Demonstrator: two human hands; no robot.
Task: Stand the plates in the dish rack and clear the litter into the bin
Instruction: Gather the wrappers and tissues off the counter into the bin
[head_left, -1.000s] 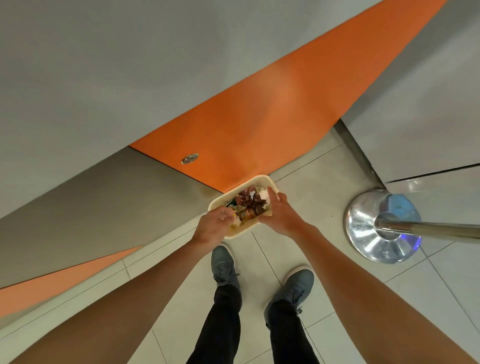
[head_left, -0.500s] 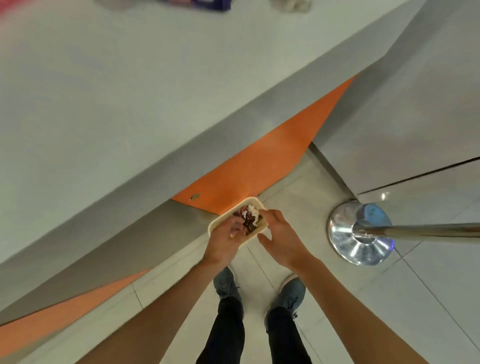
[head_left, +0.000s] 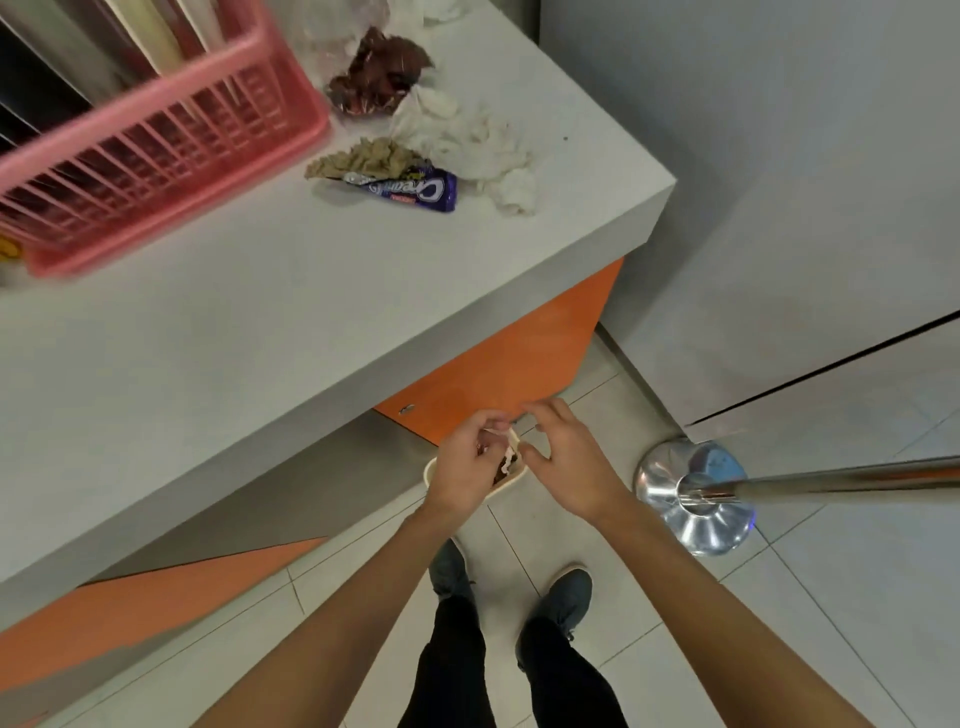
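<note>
Left hand (head_left: 465, 470) curls over the bin (head_left: 430, 469), its grip unclear; right hand (head_left: 569, 462) hangs loose beside it. Wrappers (head_left: 410, 189) near counter's (head_left: 260, 322) right corner.

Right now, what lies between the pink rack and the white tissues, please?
In the head view, crumpled brown paper and a purple wrapper lie between rack and tissues; a dark red wrapper sits further back.

Under the left hand (head_left: 467, 465) and right hand (head_left: 566, 462), one cream plastic bin (head_left: 511, 479) is sitting near two grey shoes (head_left: 569, 597) and one shiny metal post base (head_left: 696, 499). Far ahead of both hands, one pink slatted plastic rack (head_left: 156, 130), one purple foil wrapper (head_left: 410, 191), one dark red crumpled wrapper (head_left: 379, 73) and one crumpled brown paper (head_left: 363, 161) are lying.
</note>
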